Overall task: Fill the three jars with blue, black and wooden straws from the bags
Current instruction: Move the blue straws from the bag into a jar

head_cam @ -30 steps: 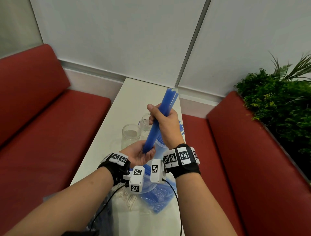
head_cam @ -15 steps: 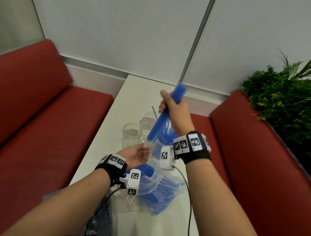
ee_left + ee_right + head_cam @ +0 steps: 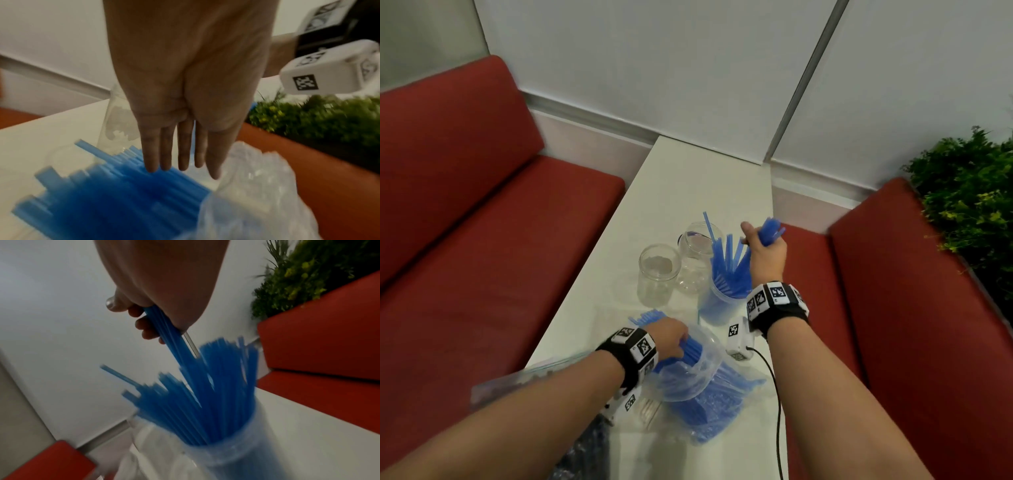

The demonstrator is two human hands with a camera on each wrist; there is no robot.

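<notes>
Lowered now from mid-air: blue straws (image 3: 763, 236) gripped in curled right hand (image 3: 765, 255), tips entering the part-filled jar (image 3: 726, 301) on the bench (image 3: 688, 178); left hand (image 3: 671, 337), fingers straight, back reaching into the bag (image 3: 695, 377).

Blue straws (image 3: 729, 267), clear jars (image 3: 658, 274), a white table (image 3: 688, 185), red benches (image 3: 914, 308), black-and-white checked wristbands (image 3: 774, 298).

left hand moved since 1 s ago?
Yes. The left hand dropped from beside the empty jar toward the camera, onto the blue straws at the bag.
</notes>
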